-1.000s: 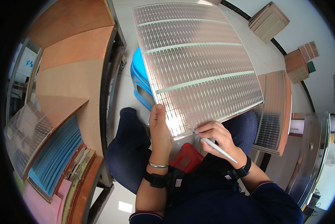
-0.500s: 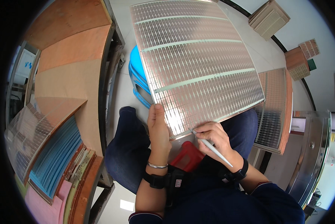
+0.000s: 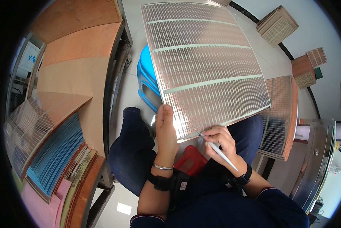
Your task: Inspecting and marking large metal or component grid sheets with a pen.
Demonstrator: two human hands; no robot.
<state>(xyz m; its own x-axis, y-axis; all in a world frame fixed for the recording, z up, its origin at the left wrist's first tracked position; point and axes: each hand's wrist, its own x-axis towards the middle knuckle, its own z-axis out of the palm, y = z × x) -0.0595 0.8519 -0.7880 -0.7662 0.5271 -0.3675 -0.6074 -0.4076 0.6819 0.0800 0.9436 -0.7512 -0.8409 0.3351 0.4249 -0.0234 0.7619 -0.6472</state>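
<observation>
A large flat panel (image 3: 212,60), covered in rows of fine shiny metallic pattern with pale green bands, rests tilted over my lap. My left hand (image 3: 165,127) grips its near left edge, the thumb lying on top and the fingers underneath. In my right hand (image 3: 222,141) is a slim white pen-like tool (image 3: 223,156), pinched close to its thin tip. That tip meets the panel's near edge, just right of a bright glare patch. Whether it is a blade or a point, I cannot make out.
A blue plastic stool (image 3: 147,78) stands beneath the panel's left side. Between my legs is a red plastic container (image 3: 191,161). The wooden bench (image 3: 73,72) at left bears blue sheets (image 3: 58,152). More patterned panels (image 3: 279,114) are stacked at right.
The panel and both hands have shifted slightly right in view, as have the bench and stool. Both grips look the same, and the tool tip stays at the near edge.
</observation>
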